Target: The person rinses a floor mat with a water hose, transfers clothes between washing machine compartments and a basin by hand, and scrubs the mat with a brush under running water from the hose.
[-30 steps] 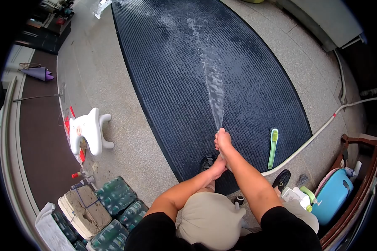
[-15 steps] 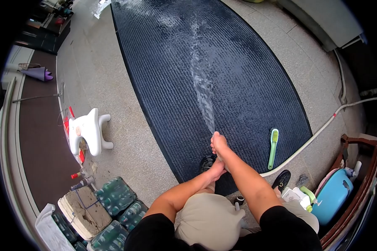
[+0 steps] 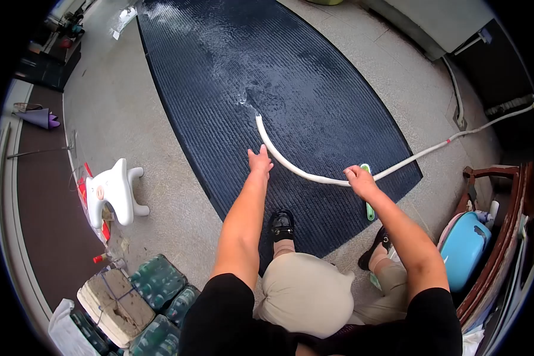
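Note:
A white hose (image 3: pixel 299 172) curves over the wet black ribbed mat (image 3: pixel 219 142), with water coming out of its far end onto the mat. My right hand (image 3: pixel 362 181) is closed around the hose near the mat's right side. Fingers apart, my left hand (image 3: pixel 259 161) is stretched out just short of the hose's front stretch and holds nothing. A green scrub brush (image 3: pixel 369 209) lies on the mat beneath my right hand, which partly covers it.
On the left stand a white stool (image 3: pixel 115 193) and green bottle packs (image 3: pixel 157 279) next to a worn foam block (image 3: pixel 115 305). To the right, a blue basin (image 3: pixel 466 246) leans by a brown wooden frame (image 3: pixel 510 237). The hose runs off to the right wall.
Both hands held the hose end together, spraying forward. Now my left hand has let go and moved forward-left, my right hand has shifted right, and the hose end rests farther out, its stream shorter.

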Demonstrator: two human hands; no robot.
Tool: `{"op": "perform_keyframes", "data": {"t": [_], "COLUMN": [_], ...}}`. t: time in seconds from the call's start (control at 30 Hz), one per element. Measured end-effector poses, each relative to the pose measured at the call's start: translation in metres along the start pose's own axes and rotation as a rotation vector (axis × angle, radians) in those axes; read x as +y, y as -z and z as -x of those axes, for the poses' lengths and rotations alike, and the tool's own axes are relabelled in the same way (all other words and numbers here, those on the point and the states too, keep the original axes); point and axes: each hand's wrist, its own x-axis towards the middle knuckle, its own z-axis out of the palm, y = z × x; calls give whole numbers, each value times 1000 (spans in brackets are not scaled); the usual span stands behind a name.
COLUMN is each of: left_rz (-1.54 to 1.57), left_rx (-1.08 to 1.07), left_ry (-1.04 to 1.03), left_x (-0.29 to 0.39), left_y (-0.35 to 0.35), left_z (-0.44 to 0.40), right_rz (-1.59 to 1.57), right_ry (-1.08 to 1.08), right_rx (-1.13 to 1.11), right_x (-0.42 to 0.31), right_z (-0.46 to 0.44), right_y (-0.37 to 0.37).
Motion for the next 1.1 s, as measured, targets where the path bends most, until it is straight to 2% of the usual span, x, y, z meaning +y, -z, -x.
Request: {"op": "perform_keyframes", "data": {"t": [0.03, 0.07, 0.1, 0.13, 0.2, 0.27, 0.3, 0.33, 0.37, 0.43, 0.5, 0.57, 0.63, 0.67, 0.7, 0.73, 0.77, 0.83, 0.93, 0.97, 1.0, 1.1], "left_rz": [-120, -186, -253, -259, -383, -355, -315, -309, -317, -278, -287, -230, -166, -159, -131, -55, -2, 28, 68, 99, 136, 162], "left_rx": [57, 8, -41, -51, -280, -296, -302, -276, -285, -278, -370, -460, -544, -590, -636, -705, -747, -790, -707, -654, -597, -512], "left_ry": [58, 15, -28, -39, -122, -70, -6, -46, -56, -207, -371, -545, -618, -611, -591, -511, -427, -200, 185, 272, 325, 210], "left_x": [6, -5, -16, -17, -27, -38, -40, -35, -24, 9, 55, 99, 131, 141, 144, 141, 130, 92, 42, 34, 25, 32], "left_y": [5, 19, 28, 30, 44, 55, 57, 57, 55, 47, 37, 25, 16, 13, 9, 6, 3, -3, -12, -18, -22, -34], "left_z": [-2, -21, -33, -12, 33, 57, 67, 80, 94, 129, 177, 243, 314, 348, 378, 402, 422, 435, 428, 421, 408, 389], "right_rz": [85, 141, 114, 106, -36, -99, 3, 108, 225, 408, 505, 470, 459, 443, 558, 673, 658, 666, 598, 568, 504, 397], "right_ry": [21, 8, -32, -26, -94, -100, 43, 185, 315, 367, 451, 438, 461, 450, 417, 384, 381, 337, 433, 383, 362, 303], "right_rx": [40, 49, 52, 70, 57, 79, 141, 204, 292, 359, 414, 353, 312, 310, 239, 158, 138, -60, 63, 27, 26, -32], "right_x": [11, 3, 24, 23, 4, -28, -42, -58, -78, -105, -109, -117, -107, -101, -95, -90, -85, -81, -74, -75, -73, -62], "right_z": [12, 36, 43, 62, 107, 157, 179, 203, 229, 267, 283, 293, 288, 290, 290, 291, 292, 292, 287, 286, 284, 259], "right_y": [26, 57, 73, 93, 128, 147, 151, 155, 155, 147, 130, 116, 97, 94, 91, 87, 86, 92, 106, 115, 125, 157]}}
